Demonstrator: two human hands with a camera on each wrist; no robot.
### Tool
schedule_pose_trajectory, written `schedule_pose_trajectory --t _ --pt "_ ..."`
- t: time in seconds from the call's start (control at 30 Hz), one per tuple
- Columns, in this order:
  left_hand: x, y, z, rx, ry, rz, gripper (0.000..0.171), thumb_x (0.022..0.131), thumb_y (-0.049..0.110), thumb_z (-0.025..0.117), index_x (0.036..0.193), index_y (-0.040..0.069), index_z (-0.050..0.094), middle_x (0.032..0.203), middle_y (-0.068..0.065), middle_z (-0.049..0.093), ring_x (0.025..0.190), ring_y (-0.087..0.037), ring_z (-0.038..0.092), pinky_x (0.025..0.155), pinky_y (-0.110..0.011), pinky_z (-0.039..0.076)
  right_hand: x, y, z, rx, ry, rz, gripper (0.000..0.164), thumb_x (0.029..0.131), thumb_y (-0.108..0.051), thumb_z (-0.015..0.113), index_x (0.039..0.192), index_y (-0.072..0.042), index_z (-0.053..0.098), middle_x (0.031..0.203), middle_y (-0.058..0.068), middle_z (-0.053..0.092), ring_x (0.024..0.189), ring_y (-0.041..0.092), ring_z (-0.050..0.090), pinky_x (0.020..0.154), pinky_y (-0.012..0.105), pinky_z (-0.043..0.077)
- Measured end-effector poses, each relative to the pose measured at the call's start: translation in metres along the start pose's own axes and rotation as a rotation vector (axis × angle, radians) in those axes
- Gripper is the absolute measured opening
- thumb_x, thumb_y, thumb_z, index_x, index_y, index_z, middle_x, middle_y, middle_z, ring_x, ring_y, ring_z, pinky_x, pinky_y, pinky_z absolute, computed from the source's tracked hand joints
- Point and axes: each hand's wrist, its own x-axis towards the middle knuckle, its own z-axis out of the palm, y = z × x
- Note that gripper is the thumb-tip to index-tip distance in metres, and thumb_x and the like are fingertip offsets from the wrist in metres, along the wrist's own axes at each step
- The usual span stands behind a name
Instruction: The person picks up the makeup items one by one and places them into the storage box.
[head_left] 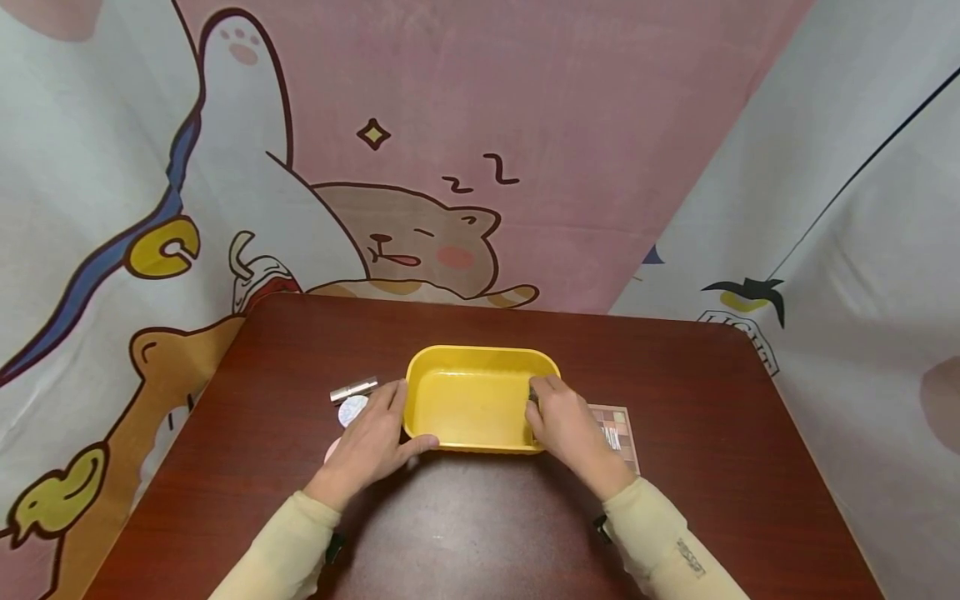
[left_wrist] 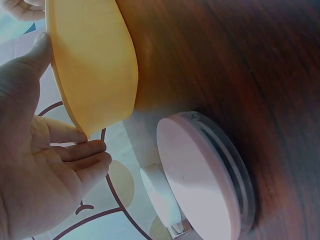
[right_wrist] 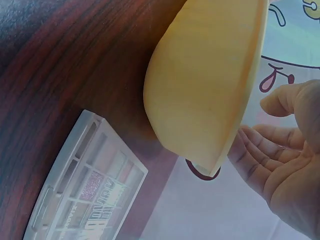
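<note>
A yellow plastic tray [head_left: 468, 400] with rounded corners sits on the dark wooden table, its inside bare. My left hand [head_left: 375, 442] spans the tray's near left corner, the fairly straight fingers along the left side and the thumb on the front rim. Over the right rim reaches my right hand [head_left: 564, 421], fingers bent and thumb inside the tray. A small dark patch shows by its fingertips; I cannot tell what it is. In the right wrist view the rim hides those fingertips, and an eyeshadow palette [right_wrist: 92, 185] lies beside the tray.
Left of the tray lie a silver tube [head_left: 354, 389], a white round case [head_left: 352, 410] and a pink-lidded round case [left_wrist: 197, 175], partly behind my left hand in the head view. A cartoon-print cloth [head_left: 562, 150] hangs behind the table [head_left: 690, 467].
</note>
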Motion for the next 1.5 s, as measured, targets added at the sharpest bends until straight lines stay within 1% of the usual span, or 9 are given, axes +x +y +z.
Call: schedule_pose_trajectory --t 0.2,0.37,0.47,0.6,0.73,0.93,1.07,1.3,1.5 --pt "0.0 0.0 -0.001 0.003 -0.004 0.0 0.101 0.083 0.062 0.079 0.152 -0.004 0.043 0.147 -0.021 0.048 0.136 -0.034 0.049 0.112 -0.048 0.046 -0.004 0.004 -0.007 0.034 0.048 -0.007 0.029 0.088 -0.003 0.071 0.115 0.008 0.068 0.106 0.022 0.067 0.081 0.033 0.069 0.068 0.045 0.06" --pt "0.0 0.001 -0.001 0.001 -0.001 0.001 0.101 0.083 0.062 0.079 0.151 -0.004 0.043 0.146 -0.021 0.048 0.134 -0.034 0.05 0.111 -0.048 0.046 -0.008 0.009 -0.011 0.032 0.047 0.026 0.032 0.089 -0.006 0.072 0.119 0.006 0.068 0.105 0.02 0.065 0.071 0.025 0.062 0.061 0.038 0.057" --pt "0.0 0.001 -0.001 0.0 0.006 0.009 0.101 0.083 0.062 0.079 0.151 -0.004 0.044 0.145 -0.022 0.049 0.134 -0.034 0.05 0.111 -0.048 0.046 -0.012 0.011 -0.014 0.037 0.055 0.046 0.033 0.09 -0.007 0.073 0.12 0.005 0.068 0.104 0.018 0.065 0.071 0.023 0.06 0.061 0.036 0.055" --pt "0.0 0.001 -0.001 -0.002 0.01 0.012 0.099 0.083 0.061 0.079 0.15 -0.004 0.045 0.145 -0.021 0.049 0.133 -0.034 0.05 0.111 -0.048 0.046 -0.015 0.015 -0.017 0.047 0.092 0.038 0.032 0.089 -0.005 0.073 0.118 0.006 0.068 0.103 0.018 0.065 0.074 0.024 0.061 0.063 0.037 0.056" --pt "-0.001 0.001 -0.002 0.001 -0.001 0.001 0.099 0.083 0.06 0.079 0.151 -0.003 0.044 0.146 -0.02 0.049 0.134 -0.033 0.05 0.111 -0.048 0.046 -0.019 0.02 -0.02 0.04 0.124 0.021 0.032 0.088 -0.005 0.074 0.117 0.008 0.068 0.102 0.019 0.065 0.077 0.026 0.065 0.064 0.039 0.06" --pt "0.0 0.0 0.0 0.003 0.01 0.014 0.098 0.083 0.059 0.08 0.15 -0.004 0.044 0.145 -0.021 0.05 0.135 -0.034 0.049 0.111 -0.047 0.046 -0.025 0.025 -0.023 0.043 0.113 0.063 0.033 0.089 -0.007 0.072 0.119 0.007 0.067 0.108 0.02 0.064 0.082 0.032 0.069 0.069 0.047 0.062" --pt "0.0 0.0 0.0 0.007 0.026 0.028 0.097 0.083 0.058 0.081 0.149 -0.004 0.045 0.145 -0.021 0.05 0.135 -0.034 0.049 0.111 -0.048 0.046 -0.028 0.026 -0.025 0.041 0.108 0.085 0.035 0.089 -0.007 0.072 0.12 0.007 0.066 0.111 0.021 0.064 0.083 0.031 0.068 0.072 0.047 0.062" --pt "0.0 -0.001 0.001 0.008 0.037 0.029 0.097 0.083 0.058 0.08 0.149 -0.004 0.046 0.144 -0.021 0.051 0.135 -0.034 0.049 0.11 -0.048 0.047 -0.031 0.03 -0.024 0.049 0.153 0.075 0.033 0.09 -0.009 0.073 0.119 0.006 0.068 0.111 0.021 0.064 0.087 0.035 0.069 0.073 0.049 0.061" --pt "0.0 -0.001 0.002 0.002 0.061 0.05 0.095 0.082 0.055 0.083 0.147 -0.004 0.047 0.142 -0.023 0.052 0.135 -0.035 0.049 0.111 -0.048 0.046 -0.035 0.033 -0.023 0.053 0.162 0.101 0.035 0.092 -0.013 0.074 0.121 0.006 0.067 0.114 0.021 0.064 0.091 0.037 0.069 0.075 0.051 0.061"
